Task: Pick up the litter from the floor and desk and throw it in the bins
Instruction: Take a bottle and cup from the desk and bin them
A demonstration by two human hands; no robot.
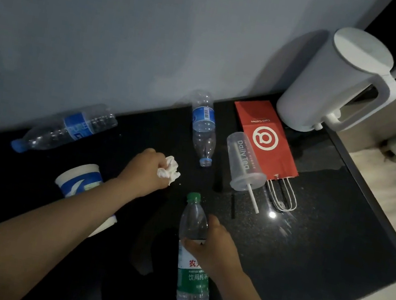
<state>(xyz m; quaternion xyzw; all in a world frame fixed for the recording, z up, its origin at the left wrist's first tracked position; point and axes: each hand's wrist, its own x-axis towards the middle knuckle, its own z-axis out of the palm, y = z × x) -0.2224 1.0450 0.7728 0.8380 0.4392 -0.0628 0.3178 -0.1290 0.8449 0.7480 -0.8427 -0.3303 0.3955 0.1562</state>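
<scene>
Black speckled stone forms the worktop (323,223), and litter is scattered across most of it. At the far left a blue-capped bottle (64,127) lies on its side close to the wall. Just in front of it a paper cup (80,181) lies tipped over, partly hidden under your left forearm. Your left hand (146,170) reaches past that cup, its grip closed round a crumpled tissue (169,171). Behind it and to the right, a second clear bottle (204,130) lies with its cap toward you. Your right hand (211,249) has its grip wrapped round the upper body of a green-capped bottle (194,267) near the front edge. I cannot tell whether that bottle is lifted or resting on the stone. Further right a plastic cup (243,162) with a straw lies across a red paper bag (264,137), and a white kettle (333,86) stands in the back corner.

You look to be in the gathering step with both hands loaded, so the next move is probably the carry to the bins. No bin is in view, so you will have to turn to find one. Raise your left forearm first, or it may roll the paper cup off the front. The wall closes the back, and the right edge drops straight to the pale floor (391,208). Your open room is upward and back toward you.
</scene>
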